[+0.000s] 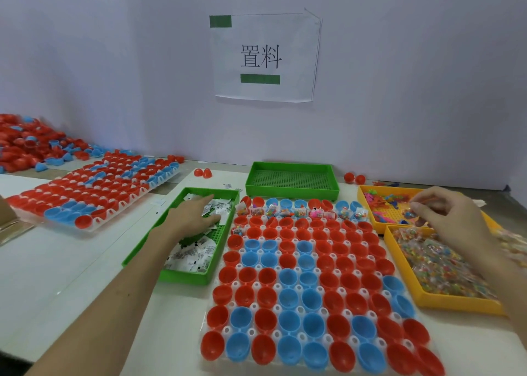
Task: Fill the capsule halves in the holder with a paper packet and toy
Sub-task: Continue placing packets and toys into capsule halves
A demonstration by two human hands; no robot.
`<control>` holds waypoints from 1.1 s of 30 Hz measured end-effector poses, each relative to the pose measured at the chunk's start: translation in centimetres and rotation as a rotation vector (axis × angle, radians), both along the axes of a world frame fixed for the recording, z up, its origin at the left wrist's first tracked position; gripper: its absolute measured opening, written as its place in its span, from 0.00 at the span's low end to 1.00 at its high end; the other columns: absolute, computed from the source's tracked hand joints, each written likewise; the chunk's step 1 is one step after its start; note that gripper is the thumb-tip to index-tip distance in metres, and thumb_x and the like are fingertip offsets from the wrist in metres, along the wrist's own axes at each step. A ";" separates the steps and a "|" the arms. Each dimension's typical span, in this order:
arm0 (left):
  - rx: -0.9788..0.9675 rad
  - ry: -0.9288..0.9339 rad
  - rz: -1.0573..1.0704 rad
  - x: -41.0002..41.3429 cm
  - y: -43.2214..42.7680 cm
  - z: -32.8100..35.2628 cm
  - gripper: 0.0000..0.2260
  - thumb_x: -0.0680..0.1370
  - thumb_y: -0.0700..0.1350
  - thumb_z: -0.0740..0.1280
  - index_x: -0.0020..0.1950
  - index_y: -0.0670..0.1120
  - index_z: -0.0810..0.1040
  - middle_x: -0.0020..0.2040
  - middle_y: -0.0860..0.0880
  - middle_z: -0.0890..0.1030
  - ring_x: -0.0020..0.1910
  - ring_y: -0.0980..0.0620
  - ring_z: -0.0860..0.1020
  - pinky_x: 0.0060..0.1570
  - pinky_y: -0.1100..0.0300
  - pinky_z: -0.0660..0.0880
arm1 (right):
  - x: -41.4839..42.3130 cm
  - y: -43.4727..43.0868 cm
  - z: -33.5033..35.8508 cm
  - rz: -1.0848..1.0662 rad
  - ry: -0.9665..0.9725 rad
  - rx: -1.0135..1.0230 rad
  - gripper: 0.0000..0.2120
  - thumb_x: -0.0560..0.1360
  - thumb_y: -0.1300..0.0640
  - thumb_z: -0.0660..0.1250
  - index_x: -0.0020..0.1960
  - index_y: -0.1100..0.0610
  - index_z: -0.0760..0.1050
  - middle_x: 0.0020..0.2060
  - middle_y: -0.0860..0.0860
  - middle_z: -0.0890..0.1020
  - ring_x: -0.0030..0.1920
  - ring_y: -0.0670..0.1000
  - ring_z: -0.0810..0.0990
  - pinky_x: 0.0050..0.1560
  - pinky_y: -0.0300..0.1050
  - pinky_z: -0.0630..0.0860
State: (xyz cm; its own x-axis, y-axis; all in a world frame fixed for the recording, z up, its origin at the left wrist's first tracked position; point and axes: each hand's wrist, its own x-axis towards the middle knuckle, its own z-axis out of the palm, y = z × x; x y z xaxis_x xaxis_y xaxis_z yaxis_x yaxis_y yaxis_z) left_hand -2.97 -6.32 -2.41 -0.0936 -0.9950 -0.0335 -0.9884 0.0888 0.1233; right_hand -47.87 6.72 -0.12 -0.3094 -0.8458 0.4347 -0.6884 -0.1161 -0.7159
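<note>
Head camera:
- My feed looks down on a white table (71, 261) set against a pale wall, where a paper sign (265, 57) hangs with green tape.
- The white holder (251, 332) lies front and centre, its sockets packed with red and blue capsule halves (245, 294), open side up.
- The back row of cups already carries small bagged toys (299, 211), and one more sits in the leftmost cup of the second row. The cups nearer me show nothing inside.
- The left hand (194, 218) reaches into the green tray (185, 276) just left of the holder. Its fingers are stretched out and spread, resting on the heap of white paper packets (196, 254), and they are closed round nothing that I can see.
- The right hand (447, 213) hovers over the two yellow trays to the right of the holder. Its fingers are curled, with thumb and forefinger pinching what looks like a small clear toy bag (410, 211), though it is blurred at this range.
- The near yellow tray (456, 301) is full of clear bags of coloured bits. The far yellow tray (368, 201) holds loose bright toys.
- An empty green tray (291, 164) stands behind the holder.
- Far left lie a second filled holder (94, 190) and a loose pile of capsule shells (25, 141).
</note>
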 end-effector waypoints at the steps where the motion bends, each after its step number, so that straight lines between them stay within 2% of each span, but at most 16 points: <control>1: 0.023 0.000 -0.026 0.0 0.0 0.3 0.27 0.82 0.60 0.61 0.79 0.54 0.62 0.80 0.47 0.62 0.76 0.44 0.65 0.72 0.42 0.66 | -0.1 -0.1 0.1 -0.003 -0.006 -0.003 0.03 0.78 0.59 0.70 0.46 0.53 0.79 0.36 0.50 0.85 0.36 0.49 0.83 0.32 0.41 0.71; 4: -0.072 0.107 -0.064 0.1 0.3 0.8 0.17 0.80 0.53 0.67 0.68 0.52 0.77 0.71 0.48 0.75 0.65 0.48 0.75 0.65 0.50 0.73 | 0.0 -0.5 0.3 0.000 -0.018 -0.002 0.03 0.78 0.59 0.70 0.46 0.53 0.79 0.36 0.50 0.85 0.36 0.50 0.83 0.33 0.41 0.71; 6: -0.126 0.129 -0.087 0.0 1.3 0.8 0.11 0.78 0.51 0.70 0.60 0.52 0.81 0.63 0.52 0.80 0.56 0.54 0.78 0.52 0.58 0.76 | 0.1 -0.4 0.1 0.007 -0.013 0.006 0.02 0.78 0.59 0.70 0.46 0.53 0.79 0.37 0.50 0.85 0.36 0.50 0.83 0.35 0.41 0.71; 8: -0.183 0.119 -0.093 0.0 2.3 0.5 0.08 0.77 0.50 0.72 0.56 0.54 0.82 0.56 0.55 0.83 0.47 0.59 0.77 0.37 0.66 0.70 | 0.1 -0.3 -0.1 0.015 -0.002 0.012 0.02 0.78 0.58 0.70 0.46 0.53 0.79 0.36 0.49 0.85 0.34 0.47 0.83 0.34 0.41 0.71; 9: -0.208 0.117 -0.091 0.0 2.8 0.4 0.06 0.77 0.50 0.72 0.54 0.55 0.82 0.54 0.57 0.83 0.45 0.60 0.76 0.34 0.68 0.66 | 0.1 -0.2 -0.2 0.016 0.003 0.009 0.02 0.78 0.58 0.70 0.46 0.53 0.79 0.35 0.48 0.85 0.33 0.44 0.82 0.34 0.41 0.71; 12: -0.274 0.156 -0.055 0.2 3.7 0.6 0.03 0.76 0.53 0.73 0.48 0.56 0.85 0.49 0.58 0.85 0.41 0.60 0.76 0.34 0.64 0.68 | 0.1 -0.2 -0.1 0.018 0.007 -0.006 0.02 0.78 0.59 0.70 0.48 0.52 0.80 0.33 0.43 0.84 0.32 0.41 0.82 0.32 0.41 0.73; 14: -0.342 0.220 0.004 0.4 4.2 0.9 0.09 0.74 0.60 0.72 0.44 0.56 0.86 0.43 0.59 0.83 0.38 0.60 0.76 0.35 0.62 0.71 | 0.3 -0.3 -0.1 0.026 0.001 -0.020 0.03 0.78 0.58 0.70 0.50 0.51 0.80 0.32 0.41 0.84 0.33 0.41 0.82 0.31 0.38 0.75; 16: -0.412 0.277 0.052 0.5 4.4 1.0 0.13 0.73 0.64 0.71 0.45 0.56 0.87 0.40 0.57 0.83 0.37 0.59 0.77 0.35 0.61 0.74 | 0.3 -0.4 0.0 0.038 -0.003 -0.029 0.05 0.78 0.58 0.70 0.52 0.50 0.80 0.33 0.40 0.84 0.33 0.42 0.82 0.29 0.32 0.75; 19: -0.435 0.371 0.074 0.4 4.6 0.9 0.11 0.75 0.58 0.72 0.49 0.52 0.87 0.45 0.53 0.87 0.38 0.57 0.80 0.42 0.56 0.80 | 0.4 -0.4 -0.2 0.053 -0.006 -0.021 0.06 0.78 0.59 0.70 0.51 0.48 0.80 0.34 0.42 0.84 0.32 0.43 0.82 0.30 0.36 0.77; 22: -0.448 0.531 0.043 0.1 5.2 0.9 0.06 0.75 0.49 0.75 0.45 0.46 0.87 0.38 0.52 0.85 0.37 0.58 0.81 0.47 0.52 0.82 | 0.6 -0.4 -0.3 0.072 0.001 -0.016 0.06 0.78 0.60 0.69 0.50 0.49 0.80 0.37 0.46 0.85 0.32 0.43 0.81 0.30 0.32 0.76; 25: -0.466 0.806 0.075 -0.7 6.4 1.6 0.07 0.73 0.47 0.77 0.38 0.46 0.83 0.34 0.52 0.83 0.36 0.54 0.82 0.44 0.56 0.80 | 1.1 -0.3 0.1 0.107 -0.047 -0.031 0.05 0.78 0.60 0.69 0.50 0.51 0.81 0.40 0.48 0.86 0.32 0.45 0.81 0.31 0.31 0.75; 28: -0.492 1.075 0.123 -1.8 7.5 2.0 0.09 0.72 0.42 0.78 0.35 0.45 0.80 0.32 0.48 0.83 0.37 0.47 0.83 0.40 0.56 0.78 | 2.3 -0.2 0.7 0.153 -0.125 -0.071 0.06 0.78 0.61 0.69 0.50 0.51 0.81 0.38 0.47 0.86 0.32 0.46 0.81 0.32 0.32 0.77; 30: -0.507 1.150 0.140 -2.7 7.9 1.9 0.08 0.71 0.39 0.77 0.36 0.44 0.80 0.33 0.47 0.83 0.37 0.46 0.83 0.39 0.56 0.79 | 3.5 -0.1 1.1 0.209 -0.168 -0.087 0.06 0.78 0.62 0.69 0.49 0.52 0.82 0.38 0.47 0.86 0.30 0.46 0.80 0.33 0.35 0.78; 33: -0.541 1.100 0.162 -3.7 8.0 1.0 0.08 0.71 0.39 0.77 0.36 0.45 0.80 0.32 0.49 0.83 0.33 0.56 0.82 0.34 0.70 0.75 | 4.8 0.0 1.3 0.274 -0.174 -0.078 0.06 0.77 0.64 0.69 0.49 0.54 0.81 0.35 0.48 0.85 0.30 0.47 0.79 0.34 0.36 0.79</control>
